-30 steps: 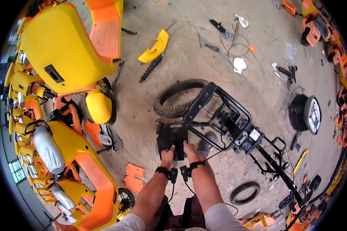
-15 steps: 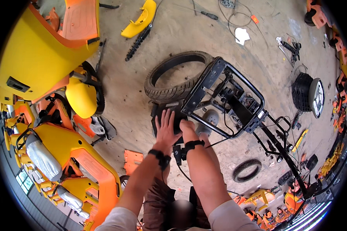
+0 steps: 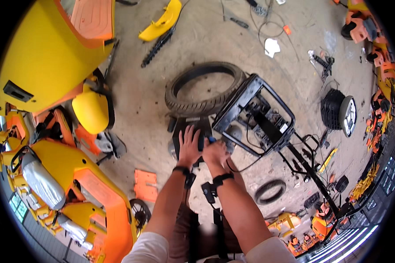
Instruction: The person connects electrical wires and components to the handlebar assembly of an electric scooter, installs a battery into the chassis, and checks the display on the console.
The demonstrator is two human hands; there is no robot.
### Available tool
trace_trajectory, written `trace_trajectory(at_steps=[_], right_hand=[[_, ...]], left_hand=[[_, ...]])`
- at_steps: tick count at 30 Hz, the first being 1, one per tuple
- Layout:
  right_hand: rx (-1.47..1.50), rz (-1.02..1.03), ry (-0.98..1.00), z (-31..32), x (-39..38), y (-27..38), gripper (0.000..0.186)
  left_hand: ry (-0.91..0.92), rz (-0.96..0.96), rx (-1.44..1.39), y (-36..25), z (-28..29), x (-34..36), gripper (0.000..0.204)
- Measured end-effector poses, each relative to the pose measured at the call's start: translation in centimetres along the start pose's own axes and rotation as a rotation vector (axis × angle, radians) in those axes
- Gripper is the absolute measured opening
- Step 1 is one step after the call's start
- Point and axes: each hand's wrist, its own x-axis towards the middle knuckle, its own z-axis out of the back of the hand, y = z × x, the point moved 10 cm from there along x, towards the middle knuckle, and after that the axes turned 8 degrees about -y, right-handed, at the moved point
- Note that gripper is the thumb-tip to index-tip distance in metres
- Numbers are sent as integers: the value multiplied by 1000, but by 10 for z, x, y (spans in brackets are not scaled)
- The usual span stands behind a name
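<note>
Both hands on the black part at the frame's rear end, floor level.

Left hand [image 3: 189, 147] lies flat, fingers spread, on the black block [image 3: 185, 131] just at 6 o'clock of the loose tyre [image 3: 205, 87]. Right hand [image 3: 215, 152] is curled around a blue-tipped tool [image 3: 210, 140]; grip mostly hidden. Black tube frame [image 3: 254, 115] sits at 3 o'clock of the hands, touching the tyre. Yellow body panels [image 3: 48, 52] at 9–10 o'clock.

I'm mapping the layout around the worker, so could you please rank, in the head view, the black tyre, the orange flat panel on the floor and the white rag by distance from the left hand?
From the left hand:
1. Black tyre, just ahead of the hand.
2. Orange flat panel, down to the left on the floor.
3. White rag, far ahead to the right.
</note>
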Motion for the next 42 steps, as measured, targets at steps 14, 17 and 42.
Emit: trace_trajectory(at_steps=[14, 17, 42], right_hand=[[107, 837, -450, 22, -23, -37, 34], [306, 1327, -124, 27, -122, -50, 26], [1138, -1112, -291, -259, -563, -716, 41]], left_hand=[[250, 1222, -1287, 29, -47, -80, 32], [72, 1164, -1016, 37, -36, -86, 37], [624, 798, -529, -86, 177, -203, 48]])
